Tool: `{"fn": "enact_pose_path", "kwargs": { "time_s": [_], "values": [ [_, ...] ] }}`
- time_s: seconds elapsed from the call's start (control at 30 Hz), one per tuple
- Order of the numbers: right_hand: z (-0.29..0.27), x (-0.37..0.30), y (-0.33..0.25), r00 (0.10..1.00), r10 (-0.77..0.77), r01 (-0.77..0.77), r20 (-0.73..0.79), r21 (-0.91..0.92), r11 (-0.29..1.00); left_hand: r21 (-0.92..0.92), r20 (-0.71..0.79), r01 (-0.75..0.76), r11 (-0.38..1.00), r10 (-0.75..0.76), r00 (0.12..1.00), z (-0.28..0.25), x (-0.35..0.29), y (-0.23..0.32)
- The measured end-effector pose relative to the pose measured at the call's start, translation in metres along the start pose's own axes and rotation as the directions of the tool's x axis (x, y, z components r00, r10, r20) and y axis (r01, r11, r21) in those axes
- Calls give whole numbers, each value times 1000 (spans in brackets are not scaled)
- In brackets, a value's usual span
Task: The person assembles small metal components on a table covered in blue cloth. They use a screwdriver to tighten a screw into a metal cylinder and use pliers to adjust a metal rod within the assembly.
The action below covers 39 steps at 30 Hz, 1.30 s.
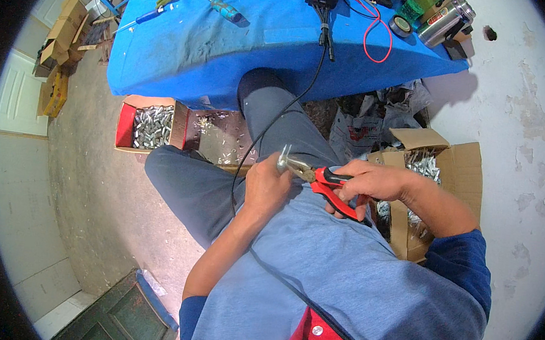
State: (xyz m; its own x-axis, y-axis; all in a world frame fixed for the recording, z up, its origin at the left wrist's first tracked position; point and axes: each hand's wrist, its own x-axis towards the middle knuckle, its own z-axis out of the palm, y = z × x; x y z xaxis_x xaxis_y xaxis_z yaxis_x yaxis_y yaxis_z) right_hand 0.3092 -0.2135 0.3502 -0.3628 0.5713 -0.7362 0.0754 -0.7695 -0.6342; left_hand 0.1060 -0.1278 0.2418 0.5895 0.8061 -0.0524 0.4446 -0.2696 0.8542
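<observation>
In front of my lap, my left hand is closed around a small silvery part. Two thin prongs stick up from its top; the rest is hidden in my fingers. My right hand grips a pair of pliers by the red and black handles. Their metal jaws point left and reach the part beside its prongs. Whether the jaws are clamped on it I cannot tell.
A cardboard box of silvery cylinders stands left of my knees, and another with pronged metal parts sits at my right. The blue-covered table holds screwdrivers, a steel flask and cables. A black cable crosses my lap.
</observation>
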Motion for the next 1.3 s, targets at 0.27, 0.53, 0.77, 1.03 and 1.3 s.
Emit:
{"fn": "enact_pose_path", "kwargs": {
  "time_s": [0.27, 0.53, 0.77, 1.03, 1.3],
  "values": [
    [-1, 3, 4, 1000, 5, -5, -12, 16, 1000, -16, 34, 32, 999, -32, 999, -1, 1, 1],
    [-5, 4, 10, 1000, 25, -25, -14, 18, 1000, -73, 47, 0, 997, 3, 999, 0, 0, 0],
    [5, -1, 6, 999, -44, 44, -18, 1, 999, -36, 41, 9, 999, -8, 999, 0, 0, 1],
    [4, 1, 7, 999, -42, 42, -12, 6, 999, -64, 66, 33, 997, -29, 997, -2, 0, 3],
    [2, 6, 19, 998, -45, 48, -38, 68, 997, -75, 48, 53, 996, -50, 998, 4, 0, -4]
  ]
}}
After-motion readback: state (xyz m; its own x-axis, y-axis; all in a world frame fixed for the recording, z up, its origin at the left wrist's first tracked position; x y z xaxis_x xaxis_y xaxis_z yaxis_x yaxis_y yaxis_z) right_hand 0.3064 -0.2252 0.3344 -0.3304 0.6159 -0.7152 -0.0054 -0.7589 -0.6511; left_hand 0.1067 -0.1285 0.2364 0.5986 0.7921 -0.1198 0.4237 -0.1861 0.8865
